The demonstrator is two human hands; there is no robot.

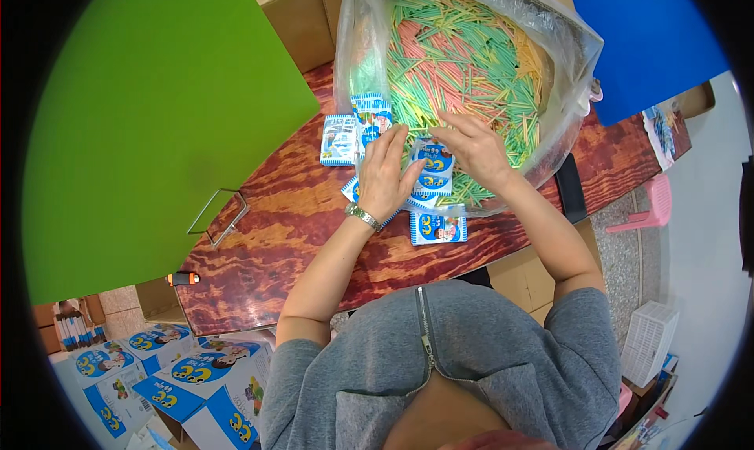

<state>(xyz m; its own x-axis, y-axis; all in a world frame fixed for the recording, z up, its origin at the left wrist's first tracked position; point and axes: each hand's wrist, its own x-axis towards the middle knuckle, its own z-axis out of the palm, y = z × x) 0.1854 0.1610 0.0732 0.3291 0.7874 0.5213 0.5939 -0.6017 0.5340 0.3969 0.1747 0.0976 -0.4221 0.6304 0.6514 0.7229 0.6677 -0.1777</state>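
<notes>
Our left hand (pixel 385 179) pinches a small blue-and-white packet (pixel 434 170) at the near edge of the clear bag of coloured sticks (pixel 463 57); our right hand (pixel 475 148), fingers curled loosely, rests on the same packet. More packets (pixel 437 228) lie on the bench (pixel 290 238) beside the bag.

We cannot see the palm of our left hand (pixel 385 179), which lies back-up over small blue-and-white packets (pixel 433 167) and covers part of them. Our right hand (pixel 471 148) hides its own fingertips among the coloured sticks (pixel 463 49), so we cannot tell whether it grips any. The clear plastic bag (pixel 565 73) veils the sticks at its edges. A flat green patch (pixel 157 120) and a blue patch (pixel 644 34) cover whatever lies behind them. The table (pixel 290 238) vanishes beneath both.
</notes>
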